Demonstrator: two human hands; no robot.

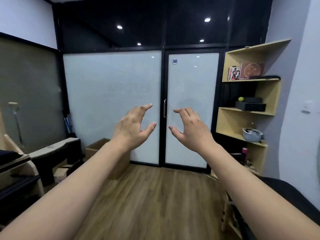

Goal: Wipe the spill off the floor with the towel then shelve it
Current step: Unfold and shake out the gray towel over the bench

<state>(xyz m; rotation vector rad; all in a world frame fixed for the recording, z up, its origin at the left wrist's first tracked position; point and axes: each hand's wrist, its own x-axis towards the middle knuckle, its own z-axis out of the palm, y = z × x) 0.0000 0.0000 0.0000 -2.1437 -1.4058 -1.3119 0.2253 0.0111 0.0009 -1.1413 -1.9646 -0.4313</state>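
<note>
Both arms are stretched out in front, bare to the elbow, and neither one carries anything. The left hand (133,126) hangs in the air with fingers loosely spread and thumb apart, palm turned inward. The right hand (189,126) mirrors it, fingers relaxed and gently bent, thumb pointing back at its partner, a clear gap between the two.

Behind them stands a frosted glass door (191,108) with a vertical metal handle (164,108) along its left edge and a round sticker (174,61) reading 30 near its top left corner. Beneath the arms runs the wood-plank floor (155,196); no wet patch stands out on the boards in view.

Over on the right wall, the wooden shelf unit (268,99) steps down in tiers. On the upper tier, at its front edge, lies a dark flat thing (265,77), possibly a folded towel, though it is too dim to call. Boxes lean at the back of that same tier. A yellow-green ball (240,99) sits on a black box (250,106) on the middle tier, and a small woven basket (252,135) rests on the lowest one.

On the left, a cardboard box (94,148) stands on the floor against the glass panel.
</note>
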